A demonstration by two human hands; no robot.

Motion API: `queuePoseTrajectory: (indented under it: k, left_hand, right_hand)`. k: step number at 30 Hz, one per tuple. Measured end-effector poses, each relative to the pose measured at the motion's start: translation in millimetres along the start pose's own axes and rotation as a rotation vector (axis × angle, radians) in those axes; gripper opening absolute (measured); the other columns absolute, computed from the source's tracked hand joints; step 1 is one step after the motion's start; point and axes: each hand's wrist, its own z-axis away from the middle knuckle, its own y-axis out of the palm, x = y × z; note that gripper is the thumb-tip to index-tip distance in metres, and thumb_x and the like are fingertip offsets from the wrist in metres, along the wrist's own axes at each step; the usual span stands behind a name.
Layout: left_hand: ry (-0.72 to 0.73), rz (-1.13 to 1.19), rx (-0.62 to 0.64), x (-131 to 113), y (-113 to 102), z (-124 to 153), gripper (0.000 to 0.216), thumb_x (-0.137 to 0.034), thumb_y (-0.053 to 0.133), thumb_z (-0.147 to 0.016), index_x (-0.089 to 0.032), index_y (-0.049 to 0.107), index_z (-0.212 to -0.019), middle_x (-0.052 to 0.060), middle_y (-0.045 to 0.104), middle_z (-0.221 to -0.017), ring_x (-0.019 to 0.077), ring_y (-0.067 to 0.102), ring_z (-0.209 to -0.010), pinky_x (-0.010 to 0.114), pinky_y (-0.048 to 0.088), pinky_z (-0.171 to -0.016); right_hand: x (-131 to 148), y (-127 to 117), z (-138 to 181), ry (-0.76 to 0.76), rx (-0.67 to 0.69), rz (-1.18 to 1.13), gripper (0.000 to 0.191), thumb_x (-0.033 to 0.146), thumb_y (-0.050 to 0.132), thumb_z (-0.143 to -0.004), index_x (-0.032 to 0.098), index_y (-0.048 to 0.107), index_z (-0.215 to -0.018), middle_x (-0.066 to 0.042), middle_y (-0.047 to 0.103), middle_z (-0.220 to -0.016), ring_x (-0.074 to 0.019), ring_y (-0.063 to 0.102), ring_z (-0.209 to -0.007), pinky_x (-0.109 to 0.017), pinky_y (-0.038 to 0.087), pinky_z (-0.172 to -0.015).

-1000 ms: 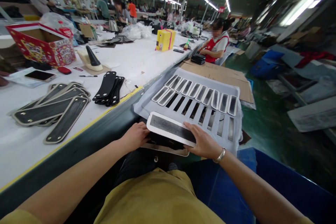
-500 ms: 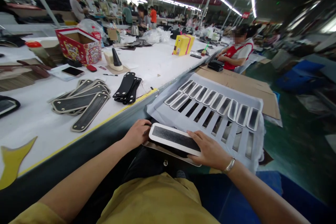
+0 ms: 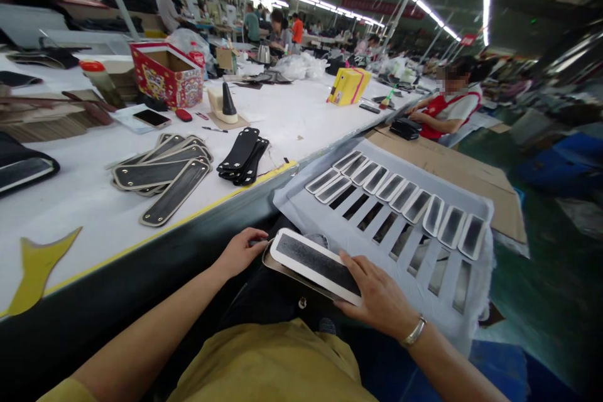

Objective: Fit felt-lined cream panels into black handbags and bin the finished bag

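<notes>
A long black panel with a white border (image 3: 315,264) lies across my lap, on top of a tan-edged strip (image 3: 294,277) that shows along its near side. My right hand (image 3: 377,289) grips both pieces by their right end, thumb on the near side and fingers over the top. At the other end, my left hand (image 3: 242,254) has its thumb and forefinger closed on the tip of the tan-edged strip. Further right, similar white-bordered panels (image 3: 391,187) lie in rows on a grey-white sheet (image 3: 301,210) that has several long cut-outs.
On the white table (image 3: 183,251) lie tan-edged black strips (image 3: 176,191), a stack of black strips (image 3: 242,154) and a yellow pointed piece (image 3: 40,267). Behind them stand a red box (image 3: 164,75), a phone (image 3: 151,118) and a yellow package (image 3: 349,86). A co-worker (image 3: 447,110) sits at the right.
The view has swung left, so everything sits further right in it. The tan-edged strip now shows more along the near side of the white-bordered panel. Both hands stay at its ends.
</notes>
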Motion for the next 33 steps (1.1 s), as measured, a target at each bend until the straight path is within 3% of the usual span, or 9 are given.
queuePoseTrajectory:
  k: [5,9,15,21,24,29,33]
  left_hand:
    - [-0.079,0.164,-0.051,9.8,8.2,4.6,0.032,-0.038,0.054,-0.078,-0.016,0.064,-0.1,0.008,0.068,-0.101,0.0221,0.063,-0.093,0.036,0.048,-0.088]
    - [-0.108,0.214,-0.095,14.6,12.5,-1.4,0.034,-0.041,0.052,-0.079,-0.017,0.066,-0.099,0.007,0.07,-0.099,0.023,0.063,-0.093,0.036,0.047,-0.089]
    - [-0.134,0.247,-0.124,-1.9,12.8,-1.2,0.037,-0.045,0.049,-0.081,-0.017,0.067,-0.097,0.006,0.071,-0.096,0.022,0.064,-0.09,0.033,0.048,-0.085]
    - [-0.037,0.137,-0.139,-19.5,13.6,1.1,0.044,-0.048,0.039,-0.086,-0.017,0.069,-0.077,0.007,0.066,-0.097,0.0206,0.06,-0.094,0.031,0.044,-0.089]
    - [-0.003,0.051,-0.123,-19.4,17.5,1.8,0.044,-0.041,0.034,-0.089,-0.019,0.07,-0.076,0.007,0.062,-0.107,0.0216,0.056,-0.103,0.035,0.04,-0.097]
    - [0.039,-0.084,-0.049,-12.5,23.1,8.4,0.025,-0.036,0.055,-0.077,-0.022,0.071,-0.089,0.008,0.049,-0.13,0.028,0.043,-0.123,0.044,0.033,-0.106]
    - [0.095,-0.17,-0.01,-14.3,35.3,0.8,0.029,-0.036,0.068,-0.067,-0.021,0.07,-0.091,0.01,0.045,-0.133,0.0332,0.036,-0.127,0.05,0.029,-0.107]
  right_hand:
    - [-9.0,-1.7,8.0,0.0,0.039,0.088,0.072,0.047,0.059,-0.076,0.016,0.037,-0.137,-0.013,0.053,-0.109,-0.0259,0.055,-0.091,-0.043,0.048,-0.084]
    - [-2.0,2.5,-3.8,-0.022,0.028,0.131,0.073,0.048,0.059,-0.075,0.014,0.037,-0.137,-0.013,0.053,-0.108,-0.0265,0.054,-0.092,-0.042,0.047,-0.083]
    - [-11.6,1.7,-2.2,0.003,0.061,0.134,0.077,0.049,0.061,-0.073,0.014,0.037,-0.137,-0.012,0.054,-0.106,-0.0249,0.054,-0.088,-0.041,0.047,-0.083]
    - [-1.5,4.3,-9.6,0.037,0.022,0.158,0.076,0.051,0.06,-0.074,0.012,0.038,-0.136,-0.013,0.054,-0.104,-0.0262,0.054,-0.089,-0.041,0.046,-0.081]
    - [1.4,9.7,-15.9,0.085,-0.03,0.193,0.076,0.051,0.059,-0.075,0.012,0.037,-0.135,-0.014,0.054,-0.104,-0.0275,0.053,-0.089,-0.042,0.046,-0.079]
    - [-12.5,14.9,-3.9,0.135,-0.098,0.163,0.074,0.048,0.06,-0.075,0.014,0.035,-0.136,-0.012,0.054,-0.104,-0.0266,0.053,-0.091,-0.041,0.046,-0.081]
    - [-7.7,17.8,-3.0,0.144,-0.172,0.14,0.075,0.045,0.062,-0.075,0.013,0.033,-0.137,-0.013,0.053,-0.108,-0.0272,0.052,-0.097,-0.041,0.046,-0.085]
